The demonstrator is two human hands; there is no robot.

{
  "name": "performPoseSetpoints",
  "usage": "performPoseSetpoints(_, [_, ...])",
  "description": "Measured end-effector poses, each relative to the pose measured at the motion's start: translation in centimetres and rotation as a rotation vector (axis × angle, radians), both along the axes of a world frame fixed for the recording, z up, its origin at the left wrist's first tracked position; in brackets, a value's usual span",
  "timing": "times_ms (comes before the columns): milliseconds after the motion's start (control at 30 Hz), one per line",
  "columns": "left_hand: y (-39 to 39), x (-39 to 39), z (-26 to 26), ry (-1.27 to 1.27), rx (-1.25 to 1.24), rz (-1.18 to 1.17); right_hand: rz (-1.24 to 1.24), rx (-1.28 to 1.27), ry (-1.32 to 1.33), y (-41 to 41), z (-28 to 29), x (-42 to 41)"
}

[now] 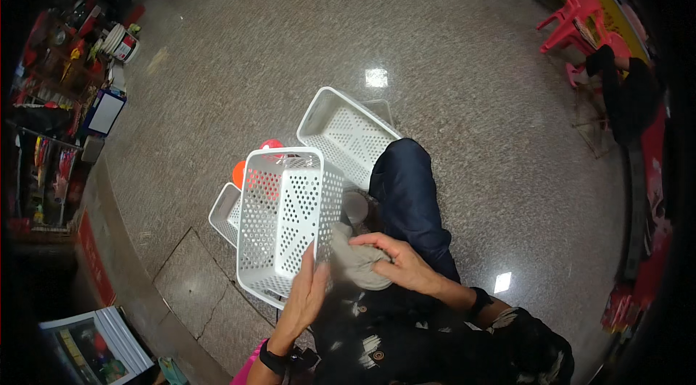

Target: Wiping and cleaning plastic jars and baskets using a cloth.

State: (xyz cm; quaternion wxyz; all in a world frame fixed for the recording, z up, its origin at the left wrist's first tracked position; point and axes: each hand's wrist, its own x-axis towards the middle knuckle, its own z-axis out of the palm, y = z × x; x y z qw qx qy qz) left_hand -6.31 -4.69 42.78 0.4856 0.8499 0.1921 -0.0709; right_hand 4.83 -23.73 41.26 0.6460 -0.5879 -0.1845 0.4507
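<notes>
A white perforated plastic basket point(255, 222) is tilted before me, its hollow inside facing up towards the camera. My left hand point(304, 292) grips its near right wall, fingers along the rim. In my right hand point(405, 265) is a crumpled beige cloth point(361, 265), bunched against the basket's right side. Beyond my knee's left side, a second white perforated basket point(348, 140) lies on the floor. A smaller white basket point(224, 208) shows partly behind the held one. Red point(271, 144) and orange round objects point(238, 174) are mostly hidden behind it.
Speckled stone floor point(244, 59) spreads around me, with a cracked slab point(201, 281) at lower left. Cluttered shelves point(54, 86) and a white bucket point(120, 43) line the left side. Pink plastic chairs point(579, 15) and a seated person's leg point(614, 97) are at right.
</notes>
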Motion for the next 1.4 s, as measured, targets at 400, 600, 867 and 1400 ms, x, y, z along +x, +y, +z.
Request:
performPoseSetpoints(400, [0.8,2.2,-3.0,0.066,-0.529,0.345,0.251,0.182,-0.702,4.7,-3.2,-2.7])
performPoseSetpoints(600, [1.7,2.1,-3.8,-0.116,-0.190,0.213,-0.051,0.061,-0.826,7.2,-5.1,-1.9])
performPoseSetpoints(867, [1.2,1.5,-3.1,-0.036,0.038,0.119,-0.476,0.003,-0.686,8.9,-4.1,6.1])
performPoseSetpoints(1400, [5.0,-2.9,4.7,-0.007,-0.008,-0.336,-0.125,0.032,-0.919,5.6,3.8,14.1])
